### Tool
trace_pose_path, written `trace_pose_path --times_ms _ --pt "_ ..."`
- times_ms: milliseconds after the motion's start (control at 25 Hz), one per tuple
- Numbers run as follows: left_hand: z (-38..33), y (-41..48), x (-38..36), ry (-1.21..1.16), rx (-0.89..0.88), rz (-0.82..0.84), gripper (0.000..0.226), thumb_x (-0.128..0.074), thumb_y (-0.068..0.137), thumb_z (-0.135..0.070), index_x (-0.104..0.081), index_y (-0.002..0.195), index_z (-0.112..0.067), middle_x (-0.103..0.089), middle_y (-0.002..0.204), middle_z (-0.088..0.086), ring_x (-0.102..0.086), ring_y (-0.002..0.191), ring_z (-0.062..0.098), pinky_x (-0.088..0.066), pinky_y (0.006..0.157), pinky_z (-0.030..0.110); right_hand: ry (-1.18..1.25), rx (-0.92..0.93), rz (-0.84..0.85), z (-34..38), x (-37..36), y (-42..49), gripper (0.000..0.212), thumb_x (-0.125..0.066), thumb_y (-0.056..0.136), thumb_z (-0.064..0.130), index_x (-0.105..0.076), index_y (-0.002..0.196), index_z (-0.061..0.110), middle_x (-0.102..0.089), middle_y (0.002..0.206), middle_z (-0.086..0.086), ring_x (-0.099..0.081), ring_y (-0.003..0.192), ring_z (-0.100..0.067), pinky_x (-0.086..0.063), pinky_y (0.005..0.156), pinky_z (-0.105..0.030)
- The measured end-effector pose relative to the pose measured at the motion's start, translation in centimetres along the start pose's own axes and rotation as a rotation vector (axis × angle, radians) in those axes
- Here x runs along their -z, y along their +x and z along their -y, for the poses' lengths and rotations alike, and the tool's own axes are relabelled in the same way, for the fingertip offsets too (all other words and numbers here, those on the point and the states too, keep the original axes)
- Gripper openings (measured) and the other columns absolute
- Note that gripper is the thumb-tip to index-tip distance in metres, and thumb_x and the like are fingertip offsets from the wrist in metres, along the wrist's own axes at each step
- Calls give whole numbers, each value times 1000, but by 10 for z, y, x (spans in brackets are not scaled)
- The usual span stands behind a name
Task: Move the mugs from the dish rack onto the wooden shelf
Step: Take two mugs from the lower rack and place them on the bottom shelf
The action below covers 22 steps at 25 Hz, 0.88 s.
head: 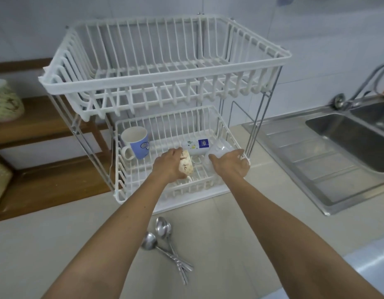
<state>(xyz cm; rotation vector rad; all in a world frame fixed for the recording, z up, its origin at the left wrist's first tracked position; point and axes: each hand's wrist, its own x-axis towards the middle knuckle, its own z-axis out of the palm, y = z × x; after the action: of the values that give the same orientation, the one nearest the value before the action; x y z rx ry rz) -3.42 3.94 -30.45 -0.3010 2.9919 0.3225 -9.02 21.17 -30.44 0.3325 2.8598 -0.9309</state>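
Observation:
A white two-tier dish rack (165, 82) stands on the counter; its top basket holds nothing. In the lower basket (227, 134) a blue mug with swirl marks (137, 145) stands at the back left, and a white mug with a blue label (196, 145) lies on its side. My left hand (168, 166) is shut on a cream patterned mug (186, 166) lying in the basket. My right hand (231, 165) grips a clear glass mug (217, 151) at the basket's right side. The wooden shelf (35, 117) stands to the left of the rack.
Several steel spoons (165, 240) lie on the tiled counter in front of the rack. A steel sink (348, 137) with a drainboard and tap is on the right. A woven pale object (5, 102) sits on the shelf's upper board at far left.

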Motion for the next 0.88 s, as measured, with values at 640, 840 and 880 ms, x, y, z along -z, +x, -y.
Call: trace_pose_path --times_ms 640,840,880 --pt "5 17 -15 122 -28 -77 104 -84 60 -43 -25 140 -13 -46 131 12 -46 117 31 -38 95 39 455 -132 40 30 -28 38 97 -82 67 38 -27 138 2 -46 134 -15 -53 117 -35 -41 78 -35" --pt "5 16 -17 150 -23 -116 103 -83 60 -43 -25 140 -13 -46 131 11 -45 118 31 -37 95 40 523 -65 -48 20 -20 32 92 -85 61 35 -34 131 4 -51 129 -15 -55 112 -33 -50 88 -41" --pt "5 15 -17 133 -14 -129 102 -83 60 -43 -26 140 -13 -47 131 11 -46 118 30 -38 94 39 538 -29 -62 19 -16 31 89 -85 60 35 -36 128 5 -53 126 -14 -57 109 -32 -51 85 -41"
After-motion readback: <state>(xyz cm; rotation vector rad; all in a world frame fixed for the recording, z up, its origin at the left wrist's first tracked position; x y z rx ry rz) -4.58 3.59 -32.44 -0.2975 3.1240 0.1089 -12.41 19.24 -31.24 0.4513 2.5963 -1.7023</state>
